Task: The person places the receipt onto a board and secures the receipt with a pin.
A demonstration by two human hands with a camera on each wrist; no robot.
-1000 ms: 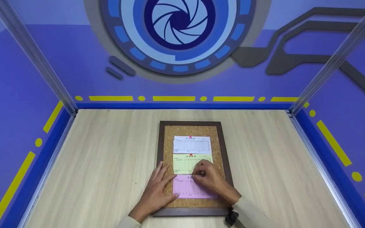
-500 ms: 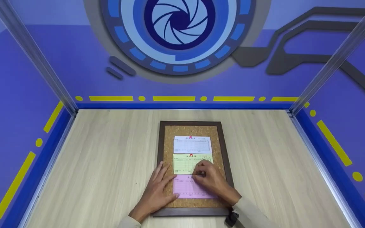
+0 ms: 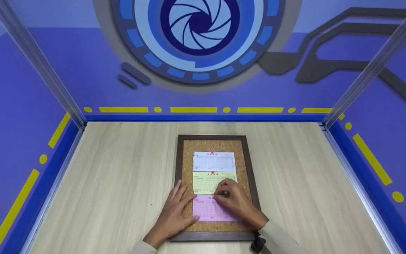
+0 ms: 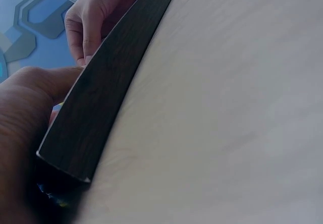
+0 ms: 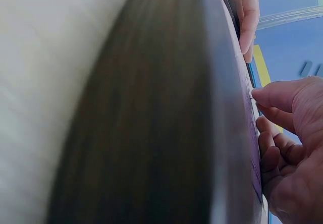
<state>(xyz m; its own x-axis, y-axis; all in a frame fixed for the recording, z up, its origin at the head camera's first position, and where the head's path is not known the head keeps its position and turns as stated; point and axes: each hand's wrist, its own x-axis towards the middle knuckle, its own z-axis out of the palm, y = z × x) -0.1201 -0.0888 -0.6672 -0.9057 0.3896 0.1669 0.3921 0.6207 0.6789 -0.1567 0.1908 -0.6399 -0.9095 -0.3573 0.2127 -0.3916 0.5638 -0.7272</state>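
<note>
On the table lies a cork board (image 3: 213, 145) in a dark frame. Three printed slips run down it: a white slip (image 3: 214, 162), a green slip (image 3: 203, 183) and a pink slip (image 3: 206, 210). Red pushpins mark the top edges of the white and green ones. My left hand (image 3: 174, 216) rests with fingers spread over the board's left side, its index finger and thumb tips at the pink slip's left edge. At that slip's top edge, my right hand (image 3: 234, 197) pinches a pushpin between thumb and index finger; only a thin dark shaft (image 5: 252, 98) shows in the right wrist view.
The frame's front bar (image 3: 213, 236) faces me near the table's front. Pale wooden tabletop (image 3: 118, 176) extends on both sides of the board. Blue panels (image 3: 203, 97) enclose the back and sides, with clear posts (image 3: 375, 67) at the corners.
</note>
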